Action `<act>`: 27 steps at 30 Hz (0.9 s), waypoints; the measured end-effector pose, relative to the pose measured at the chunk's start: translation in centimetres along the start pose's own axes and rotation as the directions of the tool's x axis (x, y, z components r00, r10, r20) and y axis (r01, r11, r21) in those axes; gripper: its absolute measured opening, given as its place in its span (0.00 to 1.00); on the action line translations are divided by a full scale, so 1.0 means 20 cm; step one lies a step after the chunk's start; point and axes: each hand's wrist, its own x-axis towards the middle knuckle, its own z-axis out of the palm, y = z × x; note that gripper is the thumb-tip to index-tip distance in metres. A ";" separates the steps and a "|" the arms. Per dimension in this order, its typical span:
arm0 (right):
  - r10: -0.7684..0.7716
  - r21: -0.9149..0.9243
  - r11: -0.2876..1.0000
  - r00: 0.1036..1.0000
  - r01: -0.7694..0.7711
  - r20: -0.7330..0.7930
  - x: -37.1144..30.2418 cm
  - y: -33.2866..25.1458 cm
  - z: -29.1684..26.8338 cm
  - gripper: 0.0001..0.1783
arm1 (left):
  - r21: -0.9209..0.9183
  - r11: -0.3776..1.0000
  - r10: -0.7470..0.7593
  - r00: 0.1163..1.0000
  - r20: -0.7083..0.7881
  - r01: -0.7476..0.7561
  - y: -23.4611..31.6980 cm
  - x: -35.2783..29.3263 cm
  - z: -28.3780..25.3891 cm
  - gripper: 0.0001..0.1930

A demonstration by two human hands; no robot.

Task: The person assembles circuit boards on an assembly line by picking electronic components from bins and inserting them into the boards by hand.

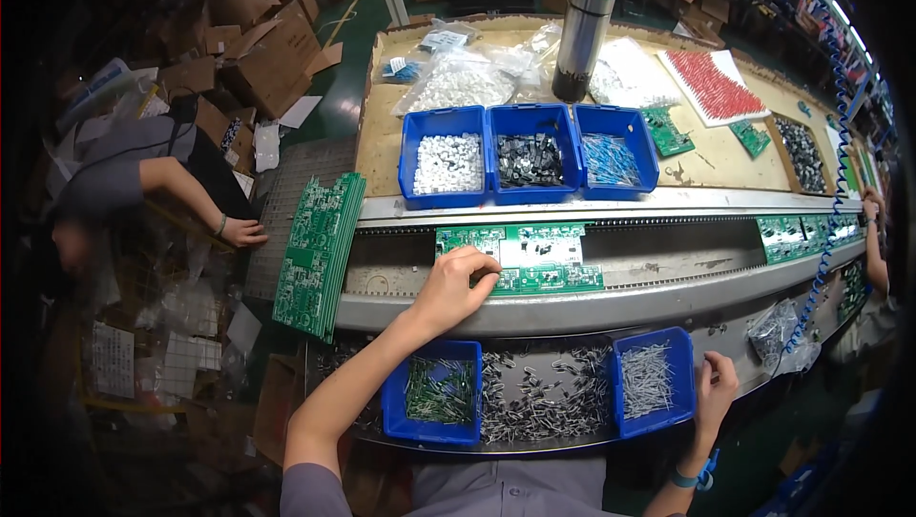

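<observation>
My left hand (456,286) is over the left part of a green circuit board (549,274) on the conveyor rails. Its thumb and forefinger are pinched together; anything between them is too small or hidden. Small black and white parts stand on this board. My right hand (716,391) is at the right side of a blue bin (691,403) filled with thin grey-white leaded components (647,379). Its fingers are curled in, and what they hold, if anything, does not show. Left of that bin lie loose black components (544,398), then a blue bin of green leaded components (439,390).
Beyond the rail (668,202) stand three blue bins with white parts (448,164), black parts (528,159) and blue parts (611,159). A steel flask (584,40) rises behind them. Stacked circuit boards (320,255) lie left, near another person's hand (243,232).
</observation>
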 end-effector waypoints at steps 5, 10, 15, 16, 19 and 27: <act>0.011 0.014 1.000 1.000 -0.011 -0.001 0.00 0.00 0.00 0.07 | -0.050 0.996 -0.071 0.997 0.036 0.072 0.03 0.01 -0.01 0.06; -0.009 0.019 1.000 1.000 0.009 -0.009 0.00 0.02 0.01 0.07 | -0.068 0.996 -0.058 0.998 0.017 0.059 0.03 0.01 -0.01 0.05; -0.014 0.012 1.000 1.000 0.014 -0.009 0.00 0.01 0.01 0.07 | -0.057 0.998 -0.026 1.000 -0.006 0.025 0.02 0.00 0.00 0.05; -0.014 0.012 1.000 1.000 0.014 -0.009 0.00 0.01 0.01 0.07 | -0.070 0.997 -0.044 0.999 -0.003 0.044 0.02 0.00 0.00 0.04; -0.028 0.018 0.999 0.999 0.028 -0.015 0.00 0.02 0.01 0.06 | -0.041 0.999 -0.033 0.999 0.014 0.034 0.01 0.00 0.01 0.04; 0.014 0.040 0.999 1.000 -0.014 0.005 0.00 0.00 0.01 0.07 | 0.098 0.994 0.042 0.998 0.046 -0.046 0.02 0.00 0.00 0.05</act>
